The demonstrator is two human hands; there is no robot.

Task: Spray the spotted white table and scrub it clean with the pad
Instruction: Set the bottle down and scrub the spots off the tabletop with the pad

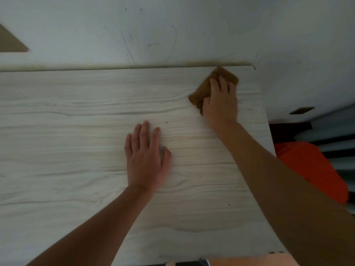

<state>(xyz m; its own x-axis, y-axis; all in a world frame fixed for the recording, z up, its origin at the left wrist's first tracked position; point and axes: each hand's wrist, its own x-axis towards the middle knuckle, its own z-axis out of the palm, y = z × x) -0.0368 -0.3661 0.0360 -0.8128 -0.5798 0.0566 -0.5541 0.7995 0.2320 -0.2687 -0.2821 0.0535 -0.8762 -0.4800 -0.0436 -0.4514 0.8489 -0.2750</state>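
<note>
The white wood-grain table (pixel 67 150) fills most of the view, with a few small dark specks near its middle and right side. A brown scrub pad (pixel 203 91) lies near the table's far right corner. My right hand (pixel 221 100) presses on top of it with straight fingers, covering much of it. My left hand (pixel 146 156) rests flat on the table's middle, fingers straight, holding nothing. No spray bottle is in view.
A white wall (pixel 172 31) with thin dark scuff marks rises behind the table's far edge. An orange object (pixel 315 169) sits beyond the table's right edge, beside dark and pale striped shapes. A brown shape (pixel 9 41) shows at far left.
</note>
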